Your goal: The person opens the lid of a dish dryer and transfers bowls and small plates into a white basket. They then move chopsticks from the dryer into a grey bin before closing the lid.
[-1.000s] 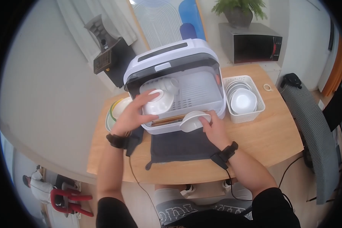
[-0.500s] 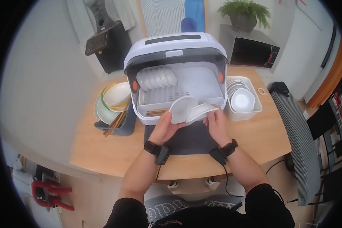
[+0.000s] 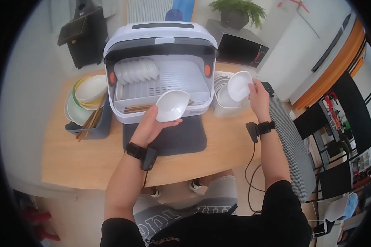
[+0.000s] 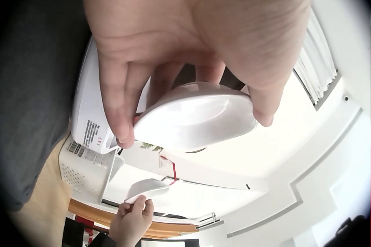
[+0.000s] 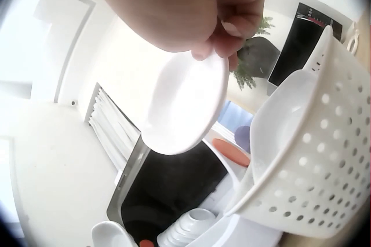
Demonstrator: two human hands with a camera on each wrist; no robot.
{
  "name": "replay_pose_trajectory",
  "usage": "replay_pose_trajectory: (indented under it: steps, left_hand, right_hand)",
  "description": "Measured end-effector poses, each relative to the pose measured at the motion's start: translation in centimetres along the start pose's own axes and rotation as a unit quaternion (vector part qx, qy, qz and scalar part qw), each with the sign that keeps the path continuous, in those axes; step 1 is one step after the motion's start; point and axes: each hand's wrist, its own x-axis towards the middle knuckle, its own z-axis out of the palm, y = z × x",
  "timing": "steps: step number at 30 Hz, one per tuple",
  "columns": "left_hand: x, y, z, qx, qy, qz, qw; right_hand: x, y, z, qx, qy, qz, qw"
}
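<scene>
My left hand (image 3: 149, 128) grips a white bowl (image 3: 173, 106) by its rim, thumb on one side and fingers on the other, in front of the dish cabinet (image 3: 160, 31). In the left wrist view that bowl (image 4: 200, 121) is tilted, its hollow showing. Over at the right, my right hand (image 3: 259, 102) pinches the edge of a second white bowl (image 3: 239, 85), held tilted above the white perforated basket (image 3: 227, 111). From the right wrist, this bowl (image 5: 186, 103) hangs beside the basket's rim, and a white bowl (image 5: 281, 122) sits inside the basket.
A row of white bowls (image 3: 136, 71) stands in the open cabinet's rack, with chopsticks (image 3: 137, 108) in its front tray. Left of it, a grey bin (image 3: 99, 131) holds bowls, plates and more chopsticks. A dark mat (image 3: 181, 138) lies in front. Cables hang from both wrists.
My left hand has come out of the cabinet with a bowl. Both bowls were close together before the cabinet half a second ago; the right hand has since carried its bowl right, over the basket.
</scene>
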Motion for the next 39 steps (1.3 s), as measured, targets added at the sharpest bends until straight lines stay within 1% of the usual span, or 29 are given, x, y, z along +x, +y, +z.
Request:
replay_pose_trajectory:
  steps: [1, 3, 4, 5, 7, 11, 13, 14, 16, 17, 19, 20, 21, 23, 25, 27, 29, 31, 33, 35, 37, 39]
  left_hand:
    - [0.0, 0.0, 0.0, -0.004, -0.004, 0.000, 1.000]
    - [-0.1, 0.1, 0.0, -0.020, -0.010, -0.009, 1.000]
    - [-0.1, 0.1, 0.2, -0.020, -0.012, -0.011, 1.000]
    - [-0.1, 0.1, 0.3, -0.003, -0.012, -0.007, 1.000]
    - [-0.2, 0.1, 0.3, 0.015, -0.008, -0.004, 1.000]
    - [-0.2, 0.1, 0.3, 0.010, -0.010, -0.012, 1.000]
    - [-0.1, 0.2, 0.4, 0.010, -0.014, -0.019, 1.000]
    - [-0.1, 0.2, 0.4, 0.016, -0.018, -0.027, 0.999]
    - [-0.1, 0.2, 0.4, 0.020, -0.023, -0.036, 0.999]
    - [-0.1, 0.1, 0.3, 0.014, -0.034, -0.043, 0.998]
    - [-0.2, 0.0, 0.2, 0.005, -0.042, -0.049, 0.998]
    - [-0.3, 0.1, 0.3, 0.010, -0.059, -0.060, 0.996]
    - [-0.3, 0.0, 0.5, 0.016, -0.078, -0.075, 0.994]
    - [-0.4, -0.2, 0.8, 0.017, -0.094, -0.081, 0.992]
    - [-0.5, -0.3, 0.7, 0.019, -0.110, -0.086, 0.990]
    - [-0.4, -0.5, 0.2, -0.024, -0.139, -0.094, 0.986]
    - [-0.3, -0.5, 0.4, -0.012, -0.147, -0.083, 0.986]
    - [-0.4, -0.3, 0.2, 0.000, -0.149, -0.069, 0.986]
    - [-0.3, 0.1, -0.1, 0.021, -0.115, -0.061, 0.991]
    - [-0.2, 0.2, -0.2, 0.013, -0.108, -0.053, 0.993]
    - [-0.1, 0.2, -0.2, 0.022, -0.110, -0.072, 0.991]
    - [-0.1, -0.2, -0.4, 0.012, -0.111, -0.070, 0.991]
  right_hand:
    - [0.4, 1.2, 0.0, -0.006, 0.002, 0.001, 1.000]
    - [0.9, 3.2, 0.4, -0.092, -0.032, -0.072, 0.993]
    - [0.7, 3.3, 0.6, -0.110, -0.009, -0.134, 0.985]
    - [0.8, 3.6, 0.7, -0.109, -0.009, -0.131, 0.985]
    - [1.0, 3.9, 1.1, -0.151, -0.067, -0.141, 0.976]
    - [1.1, 3.9, 1.9, -0.176, -0.079, -0.161, 0.968]
    - [1.0, 4.1, 2.1, -0.168, -0.095, -0.131, 0.972]
    - [0.9, 4.1, 2.0, -0.168, -0.094, -0.130, 0.973]
    - [0.6, 3.7, 2.2, -0.174, -0.033, -0.149, 0.973]
    - [0.1, 2.2, 2.1, -0.175, -0.034, -0.150, 0.973]
    - [-1.9, -1.7, 1.9, -0.096, -0.026, -0.116, 0.988]
    - [-3.6, -4.6, 1.9, -0.014, -0.095, -0.085, 0.992]
    - [-5.7, -7.1, 2.2, 0.066, -0.161, -0.050, 0.983]
    - [-9.0, -9.5, 4.2, 0.138, -0.195, -0.137, 0.961]
    - [-10.7, -10.0, 6.3, 0.128, -0.191, -0.137, 0.964]
    - [-11.1, -10.1, 6.4, 0.116, -0.190, -0.144, 0.964]
    - [-10.8, -11.1, 5.8, 0.167, -0.203, -0.017, 0.965]
    - [-9.1, -8.8, 5.3, 0.128, -0.145, -0.042, 0.980]
    - [-6.3, -7.1, 3.1, 0.054, -0.070, -0.039, 0.995]
    - [-3.2, -3.7, 1.4, -0.026, -0.026, -0.012, 0.999]
    - [-1.4, -1.8, 0.0, -0.047, -0.032, -0.020, 0.998]
    - [-0.4, 0.1, -0.1, -0.067, -0.035, -0.026, 0.997]
